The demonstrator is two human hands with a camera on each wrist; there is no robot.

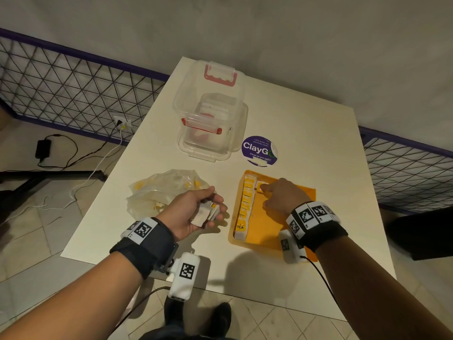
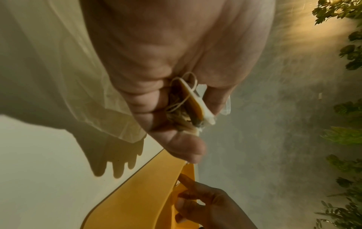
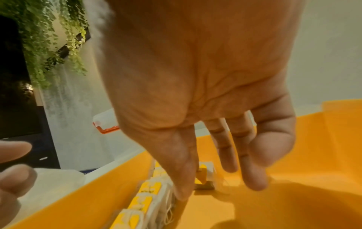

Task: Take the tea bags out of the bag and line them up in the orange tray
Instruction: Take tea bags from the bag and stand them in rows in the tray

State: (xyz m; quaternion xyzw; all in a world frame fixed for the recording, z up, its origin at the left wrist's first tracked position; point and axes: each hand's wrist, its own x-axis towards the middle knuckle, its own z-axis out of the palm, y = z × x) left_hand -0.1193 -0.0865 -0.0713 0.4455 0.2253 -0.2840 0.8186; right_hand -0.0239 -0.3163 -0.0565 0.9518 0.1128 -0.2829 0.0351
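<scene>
With our left hand (image 1: 196, 212) we are gripping a small stack of tea bags (image 1: 207, 213), fingers curled round it, just left of the orange tray (image 1: 274, 231) and near the plastic bag (image 1: 161, 192). Our right hand (image 1: 282, 195) is reaching into the tray with fingers loosely extended, fingertips (image 3: 254, 184) touching a lone tea bag (image 1: 261, 187) beside the row of tea bags (image 1: 245, 204) along the left wall

Bench clutter and the floor around it

A clear plastic container (image 1: 210, 128) with red latches stands toward the far edge of the white bench (image 1: 306, 133), its lid (image 1: 215, 82) propped behind it. Just beside it, nearer the right edge, lies a round purple ClayGo sticker (image 1: 259, 150). On the tiled floor (image 1: 36, 241) left of the bench, cables (image 1: 81, 155) run from a wall socket (image 1: 122, 122) below a wire mesh fence (image 1: 73, 94).
</scene>
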